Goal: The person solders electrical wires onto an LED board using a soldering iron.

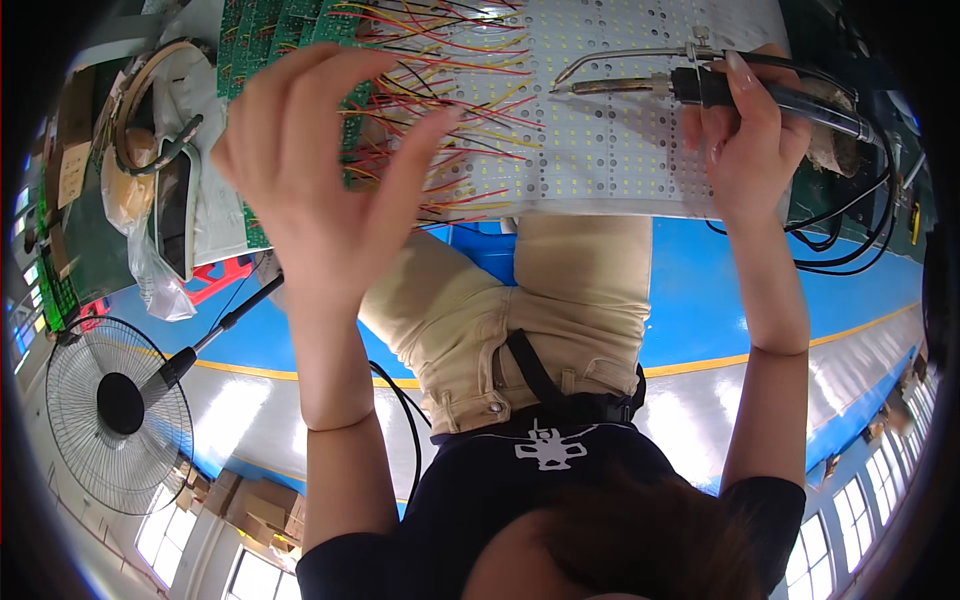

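My left hand (310, 165) hovers above green circuit boards (268, 32) on the left of the work surface. Its thumb and fingers stand apart, with nothing visible between them. Beneath and beside the fingertips, thin red, black and yellow wires (490, 105) fan rightward from the boards, their ends resting over a white panel (640, 165) dotted with small yellowish squares and dark holes. My right hand (755, 145) grips a soldering iron (625, 87) by its dark handle. A bent metal feed tube (625, 53) runs along the iron. The iron's tip points left, near the wire ends.
Black cables (885, 235) loop down at the right table edge. A hoop-shaped item (122, 120), a plastic bag (165, 285) and a flat white-rimmed tray (176, 225) lie at the left. A standing fan (120, 402) is at lower left, near a red stool (222, 280).
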Available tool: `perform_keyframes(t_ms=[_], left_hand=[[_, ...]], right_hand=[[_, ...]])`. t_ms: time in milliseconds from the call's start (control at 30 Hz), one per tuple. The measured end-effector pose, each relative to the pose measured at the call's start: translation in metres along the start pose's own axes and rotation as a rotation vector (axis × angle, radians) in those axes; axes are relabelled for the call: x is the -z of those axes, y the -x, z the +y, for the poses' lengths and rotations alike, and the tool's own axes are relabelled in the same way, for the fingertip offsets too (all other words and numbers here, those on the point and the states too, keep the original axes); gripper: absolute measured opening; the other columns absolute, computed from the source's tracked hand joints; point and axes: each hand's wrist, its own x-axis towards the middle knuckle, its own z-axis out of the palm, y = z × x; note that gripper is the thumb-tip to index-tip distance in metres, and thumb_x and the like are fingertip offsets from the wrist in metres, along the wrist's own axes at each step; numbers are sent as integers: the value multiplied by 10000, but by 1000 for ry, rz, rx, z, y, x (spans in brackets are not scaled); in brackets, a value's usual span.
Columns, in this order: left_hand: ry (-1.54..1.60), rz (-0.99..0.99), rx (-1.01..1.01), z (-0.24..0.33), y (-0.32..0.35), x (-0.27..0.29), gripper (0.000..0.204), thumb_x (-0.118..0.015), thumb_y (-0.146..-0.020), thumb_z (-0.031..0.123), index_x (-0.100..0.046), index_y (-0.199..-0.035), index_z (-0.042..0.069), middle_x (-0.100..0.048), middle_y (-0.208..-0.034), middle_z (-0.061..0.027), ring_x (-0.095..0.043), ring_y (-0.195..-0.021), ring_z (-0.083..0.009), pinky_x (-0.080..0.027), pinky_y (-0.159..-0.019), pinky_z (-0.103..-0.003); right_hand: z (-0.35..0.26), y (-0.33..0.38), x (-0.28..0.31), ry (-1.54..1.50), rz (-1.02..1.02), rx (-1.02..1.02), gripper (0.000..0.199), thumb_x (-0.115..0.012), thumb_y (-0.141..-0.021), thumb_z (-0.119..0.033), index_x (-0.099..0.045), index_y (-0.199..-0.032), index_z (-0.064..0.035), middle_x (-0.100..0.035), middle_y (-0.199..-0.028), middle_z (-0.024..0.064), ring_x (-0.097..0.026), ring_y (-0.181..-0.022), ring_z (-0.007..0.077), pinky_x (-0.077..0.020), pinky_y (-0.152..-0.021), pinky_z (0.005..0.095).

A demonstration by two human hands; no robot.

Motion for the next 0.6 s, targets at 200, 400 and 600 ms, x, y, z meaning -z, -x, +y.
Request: perform_keyframes(t_ms=[200, 400, 600], left_hand=[[128, 61, 237, -48, 17, 30, 159, -766, -782, 144, -729, -935, 121, -613, -987, -6, -564, -932, -188, -363, -856, -331], [18, -103, 99, -44, 14, 32, 203, -805, -721, 164, -739, -910, 202, -585, -950, 34, -514, -834, -157, -307, -801, -338], [-5, -92, 23, -46, 13, 26, 223, -818, -703, 180, -731, -907, 200, -582, -964, 36, -508, -838, -154, -306, -809, -344]], right_hand=[[-3, 1, -1, -7, 16, 18, 124, -550, -951, -117, -565, -883, -14, -347, -464, 1, -297, -366, 93, -360, -385, 298], [0, -1, 0, 38, 25, 11, 152, -531, -961, -128, -579, -893, -1, -343, -465, -13, -290, -375, 81, -358, -408, 278], [8, -3, 14, 17, 11, -17, 174, -518, -967, -133, -582, -883, 6, -338, -470, -15, -289, -388, 82, -349, -417, 276]])
